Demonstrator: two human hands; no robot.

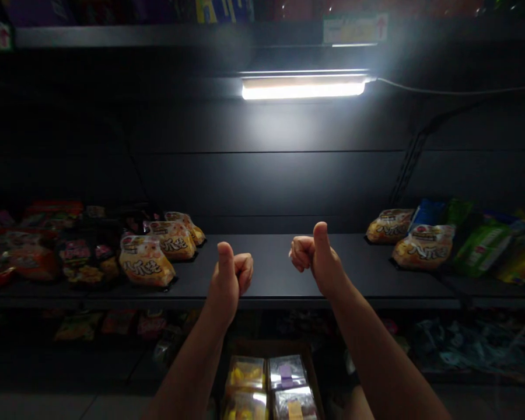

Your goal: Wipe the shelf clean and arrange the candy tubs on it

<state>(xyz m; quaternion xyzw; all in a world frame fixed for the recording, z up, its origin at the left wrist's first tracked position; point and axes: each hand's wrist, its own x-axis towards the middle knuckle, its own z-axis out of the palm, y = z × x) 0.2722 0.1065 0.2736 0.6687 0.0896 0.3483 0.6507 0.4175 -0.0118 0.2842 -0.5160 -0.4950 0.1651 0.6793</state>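
My left hand (231,273) is in front of the dark shelf board (271,262), its fingers curled into a fist and its thumb pointing up. Facing it, my right hand (319,256) makes the same shape, thumb raised. Nothing shows in either fist, and the two are apart. Left of my left hand stand several orange-and-white snack bags (146,262). Beyond my right hand, to the right, are two similar snack bags (424,248), one behind the other.
A lit tube lamp (304,88) hangs under the upper shelf (166,36), its cable (441,91) running right. Below, between my arms, a cardboard box (312,373) holds clear plastic boxes (287,372). Green bags (483,248) stand far right, dark bags (85,254) left.
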